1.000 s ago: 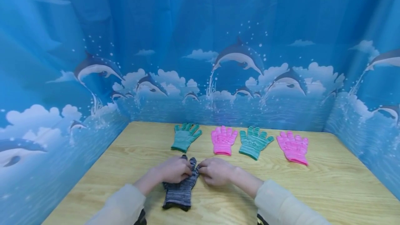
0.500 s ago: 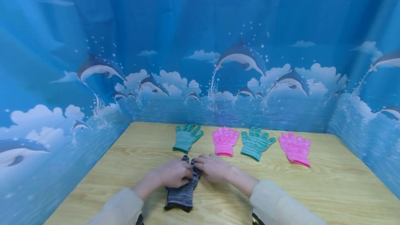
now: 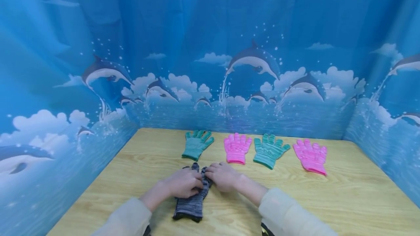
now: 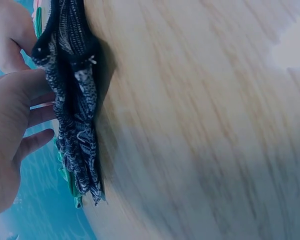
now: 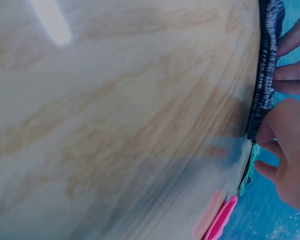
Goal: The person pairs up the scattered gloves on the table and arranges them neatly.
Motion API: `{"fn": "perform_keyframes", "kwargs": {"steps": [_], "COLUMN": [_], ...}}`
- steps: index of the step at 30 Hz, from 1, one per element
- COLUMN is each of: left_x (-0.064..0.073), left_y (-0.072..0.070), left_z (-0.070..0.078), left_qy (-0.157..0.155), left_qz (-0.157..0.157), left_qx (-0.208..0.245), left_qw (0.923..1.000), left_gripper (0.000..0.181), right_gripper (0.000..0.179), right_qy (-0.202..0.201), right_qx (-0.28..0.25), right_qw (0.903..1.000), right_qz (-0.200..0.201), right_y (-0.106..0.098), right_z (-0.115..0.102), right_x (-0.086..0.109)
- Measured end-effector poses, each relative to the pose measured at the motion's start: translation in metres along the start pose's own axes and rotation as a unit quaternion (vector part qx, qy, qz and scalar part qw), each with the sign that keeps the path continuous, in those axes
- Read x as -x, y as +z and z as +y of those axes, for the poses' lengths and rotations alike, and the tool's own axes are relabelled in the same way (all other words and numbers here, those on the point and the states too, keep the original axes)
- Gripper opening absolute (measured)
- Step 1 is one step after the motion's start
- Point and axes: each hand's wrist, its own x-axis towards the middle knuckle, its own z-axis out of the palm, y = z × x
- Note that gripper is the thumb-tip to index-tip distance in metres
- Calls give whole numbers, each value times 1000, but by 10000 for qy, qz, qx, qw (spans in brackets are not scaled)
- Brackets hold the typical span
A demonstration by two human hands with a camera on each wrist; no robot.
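Touching mottled, dark-grey, black-cuffed glove with left hand and right hand; cannot tell if gripping with either.

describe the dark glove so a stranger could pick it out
On the wood-grained table, find the row of four gloves along the far side. Nearer the person, under the left hand, with the right hand touching it, lies the dark glove. It alone is grey-streaked with a black cuff; the others are pink or green.
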Motion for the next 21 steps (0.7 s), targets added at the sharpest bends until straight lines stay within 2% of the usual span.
{"fn": "perform_keyframes", "kwargs": {"steps": [5,11,17,21], "left_x": [-1,-3,-6,-6], "left_y": [-3,-4,-1,1], "left_z": [1,5,7,9], "left_qy": [-51,62,71,233], "left_qz": [127,213,38,-7], "left_qx": [252,238,172,-65], "left_qw": [9996,9995,9998,9997], "left_gripper": [15,15,18,18], "right_gripper": [39,29,30,31], "right_qy": [57,-226,-256,-230], "right_qx": [-455,-284,-111,-20], "right_qw": [9988,9974,9986,9992], "right_qz": [158,630,445,322], "right_y": [-1,-3,1,2], "right_z": [5,12,15,14], "right_x": [7,17,20,21]}}
